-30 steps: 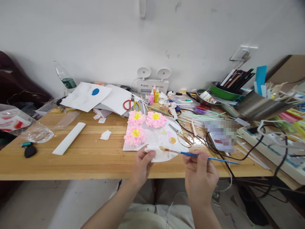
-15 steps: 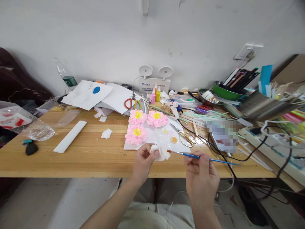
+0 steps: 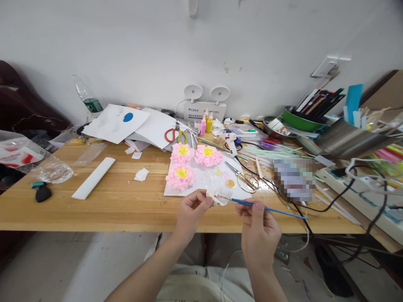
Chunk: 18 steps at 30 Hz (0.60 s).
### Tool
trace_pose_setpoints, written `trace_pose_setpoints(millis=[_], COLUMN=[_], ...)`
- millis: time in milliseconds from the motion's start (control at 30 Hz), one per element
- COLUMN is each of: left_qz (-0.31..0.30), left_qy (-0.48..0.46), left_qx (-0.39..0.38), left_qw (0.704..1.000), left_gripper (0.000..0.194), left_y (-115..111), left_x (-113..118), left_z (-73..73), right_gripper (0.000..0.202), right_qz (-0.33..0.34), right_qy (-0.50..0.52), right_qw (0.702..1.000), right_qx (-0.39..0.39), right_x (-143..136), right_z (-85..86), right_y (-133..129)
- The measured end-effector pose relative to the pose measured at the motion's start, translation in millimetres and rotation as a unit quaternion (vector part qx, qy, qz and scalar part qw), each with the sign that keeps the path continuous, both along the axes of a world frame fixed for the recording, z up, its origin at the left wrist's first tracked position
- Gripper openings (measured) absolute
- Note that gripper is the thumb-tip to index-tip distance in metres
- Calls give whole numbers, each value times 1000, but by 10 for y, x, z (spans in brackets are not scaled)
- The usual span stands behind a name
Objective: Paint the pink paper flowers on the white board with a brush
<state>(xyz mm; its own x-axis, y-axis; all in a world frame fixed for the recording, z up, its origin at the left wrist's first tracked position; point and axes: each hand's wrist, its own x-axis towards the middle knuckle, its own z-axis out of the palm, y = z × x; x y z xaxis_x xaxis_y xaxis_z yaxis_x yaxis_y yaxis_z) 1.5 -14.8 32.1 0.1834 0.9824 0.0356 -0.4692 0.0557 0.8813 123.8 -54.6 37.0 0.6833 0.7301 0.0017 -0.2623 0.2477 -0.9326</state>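
Note:
My left hand (image 3: pixel 192 212) pinches a crumpled white tissue (image 3: pixel 222 200) above the front of the table. Between the fingers of my right hand (image 3: pixel 260 226) is a thin blue paintbrush (image 3: pixel 267 208), its bristle end pointing left and touching the tissue. Whether the bristles press into a fold cannot be seen. Just beyond, a white paper sheet (image 3: pixel 201 184) bears three pink flowers with yellow centres (image 3: pixel 181 177). A clear plastic palette (image 3: pixel 214 178) with a yellow-orange paint patch (image 3: pixel 231 183) lies on the sheet, beside gold-handled scissors (image 3: pixel 247 182).
Behind the sheet are a glue gun (image 3: pixel 231 144), small paint bottles (image 3: pixel 209 123) and red-and-yellow-handled scissors (image 3: pixel 171 135). To the right lie a phone (image 3: pixel 294 178), black cables and a power strip (image 3: pixel 355 201). A white paper roll (image 3: pixel 93 178) and paper scrap (image 3: pixel 141 174) lie left.
The brush has moved left and its tip has come onto the tissue. My left hand and the tissue have shifted slightly right.

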Motion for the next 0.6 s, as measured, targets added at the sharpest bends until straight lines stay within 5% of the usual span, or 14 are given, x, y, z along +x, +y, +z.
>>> trace_pose_setpoints(millis=[300, 600], left_qz=[-5, 15], left_qy=[17, 163], left_qx=[-27, 85], left_qw=[999, 983], left_gripper=[43, 20], left_y=[36, 53], left_x=[-14, -18], left_z=[-3, 4], right_gripper=[34, 37], right_qz=[-6, -1], right_qy=[-59, -121], right_qw=[998, 991], right_qx=[-30, -51], right_x=[15, 36], right_z=[-57, -111], right_y=[6, -32])
